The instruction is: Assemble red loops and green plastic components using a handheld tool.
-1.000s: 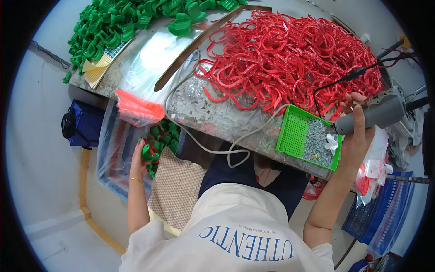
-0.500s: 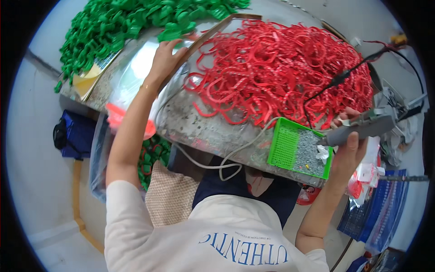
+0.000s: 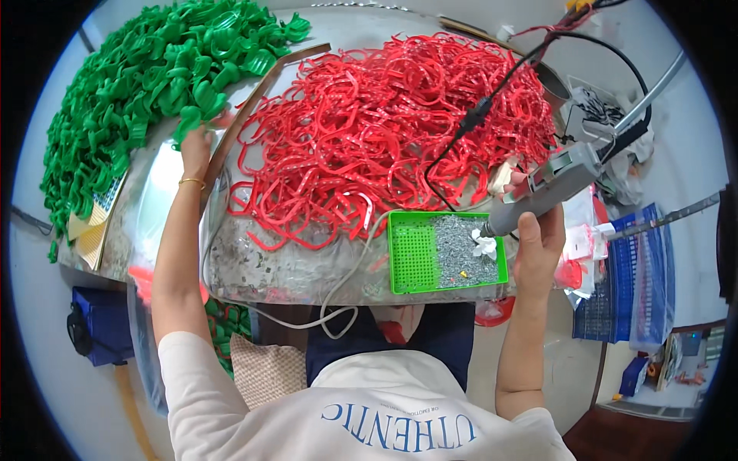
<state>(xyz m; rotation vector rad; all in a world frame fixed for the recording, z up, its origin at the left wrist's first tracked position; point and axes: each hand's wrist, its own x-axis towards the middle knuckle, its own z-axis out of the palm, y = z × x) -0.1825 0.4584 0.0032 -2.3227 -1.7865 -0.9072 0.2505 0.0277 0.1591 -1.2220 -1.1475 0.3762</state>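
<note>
Green plastic piece (image 3: 187,124) — right at the left hand's (image 3: 197,151) fingertips, green heap (image 3: 146,92) ahead and left of that hand; fingers closed or not, can't tell. Right hand (image 3: 540,247) wrapped around grey power tool (image 3: 538,197), tip over green tray (image 3: 412,257) just left of it. Step looks like picking one piece — next move calls for a sure pinch, tool steady.

Blue bag (image 3: 109,329), blue crate (image 3: 603,311)
</note>
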